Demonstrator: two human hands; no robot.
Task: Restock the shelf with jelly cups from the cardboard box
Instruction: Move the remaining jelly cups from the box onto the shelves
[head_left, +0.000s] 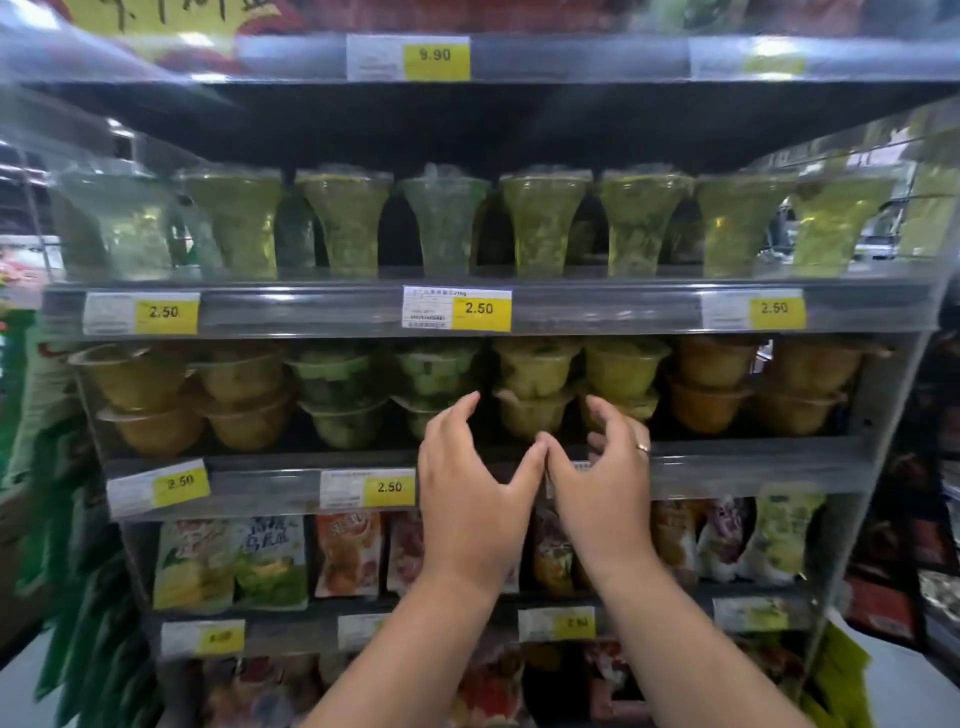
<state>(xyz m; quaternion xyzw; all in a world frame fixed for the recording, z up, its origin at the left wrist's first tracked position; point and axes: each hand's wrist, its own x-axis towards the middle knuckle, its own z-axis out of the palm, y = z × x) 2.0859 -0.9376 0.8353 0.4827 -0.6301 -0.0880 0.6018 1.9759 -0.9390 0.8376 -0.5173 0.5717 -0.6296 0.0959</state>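
Note:
Stacked jelly cups in yellow, green and orange fill the middle shelf, two high. My left hand and my right hand are raised side by side in front of that shelf, fingers spread and curved, thumbs nearly touching. Both hands hold nothing and sit just short of the lower green-yellow cup at the centre. A ring shows on my right hand. The cardboard box is out of view.
Tall flared jelly cups line the shelf above, behind yellow 2.50 price tags. Pouches of snacks hang on the shelf below. More packets fill the racks at the far left and right.

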